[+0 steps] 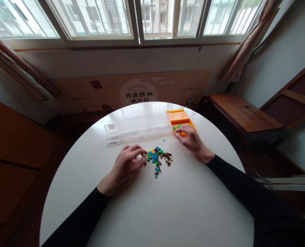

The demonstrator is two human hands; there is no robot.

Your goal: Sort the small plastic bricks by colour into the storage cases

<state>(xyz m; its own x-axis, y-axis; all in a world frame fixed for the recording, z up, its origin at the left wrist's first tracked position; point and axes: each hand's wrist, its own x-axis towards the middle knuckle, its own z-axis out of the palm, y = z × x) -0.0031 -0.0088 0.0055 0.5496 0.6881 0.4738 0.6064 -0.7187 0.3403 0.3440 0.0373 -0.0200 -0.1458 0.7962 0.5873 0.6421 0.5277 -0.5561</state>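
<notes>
Two bare hands rest on a round white table. At the centre lies a small pile of bricks, blue, green, yellow and brown. The left hand sits at the pile's 9 o'clock, fingers curled narrow, fingertips at its edge; whether they pinch a brick I cannot tell. The right hand lies at the pile's 2 o'clock, fingers loosely bent over the near end of an orange tray holding a few green bricks. At 12 o'clock stands a row of clear boxes, touching the tray's left side.
</notes>
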